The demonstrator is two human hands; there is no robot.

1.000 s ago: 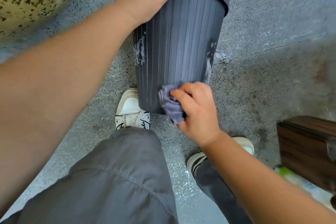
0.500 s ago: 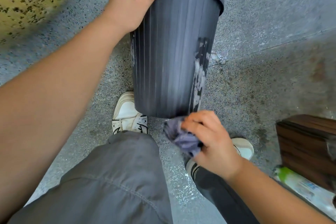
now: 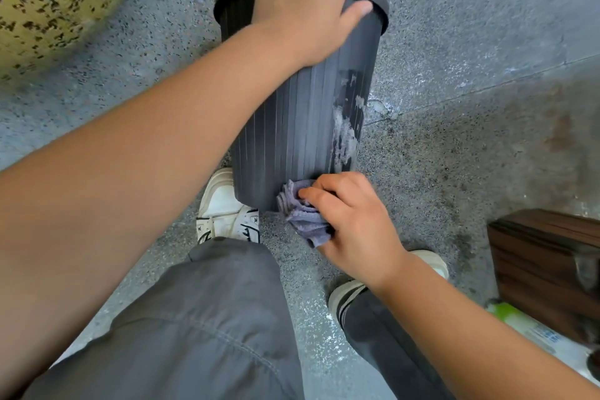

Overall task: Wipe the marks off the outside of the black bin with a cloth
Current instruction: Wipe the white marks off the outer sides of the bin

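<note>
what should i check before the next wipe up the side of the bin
1. Left hand steadying the black bin at its rim: ok.
2. Right hand gripping the cloth: ok.
3. Cloth touching the bin wall near the bottom edge: ok.
4. Cloth lined up with the whitish marks: not ok, the smear sits above and to the right of it.
5. Bin wall clean: not ok, the smear is plainly there.
6. Far side of the bin free of marks: cannot tell, hidden.

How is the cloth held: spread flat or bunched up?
Bunched. The cloth is crumpled into folds in the right hand, pressed against the bin's lower wall.
</note>
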